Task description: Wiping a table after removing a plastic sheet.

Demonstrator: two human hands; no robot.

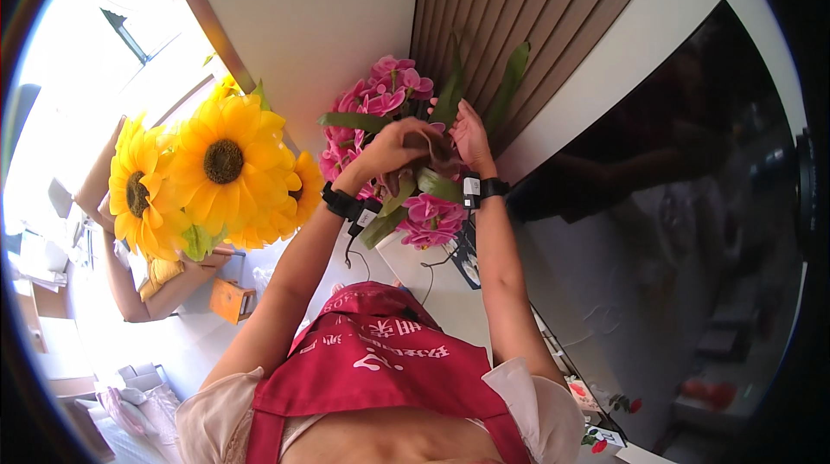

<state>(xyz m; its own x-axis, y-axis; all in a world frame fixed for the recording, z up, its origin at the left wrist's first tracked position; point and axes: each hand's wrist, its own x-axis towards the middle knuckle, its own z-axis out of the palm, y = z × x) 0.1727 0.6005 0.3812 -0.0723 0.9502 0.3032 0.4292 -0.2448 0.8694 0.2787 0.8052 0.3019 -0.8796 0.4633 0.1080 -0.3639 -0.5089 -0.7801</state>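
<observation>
My left hand [392, 149] holds a crumpled brown cloth [438, 149] over the middle of a bunch of artificial pink orchids [389, 91]. Just to its right, my right hand [472, 136] has its fingers on both sides of a long green leaf [452, 91]; part of that grip is hidden behind the leaf. Another long leaf [512, 78] rises to the right of this hand. More pink blossoms [433, 217] and broad leaves show below the cloth. The pot or vase is hidden. Both wrists bear black straps with small devices.
Large artificial sunflowers [224, 162] stand close on the left. Ahead is a slatted wood wall panel [519, 10], and a big dark television screen [674, 204] spans the right. An orange stool [230, 300] is on the floor at lower left. Small red flowers [600, 446] are at lower right.
</observation>
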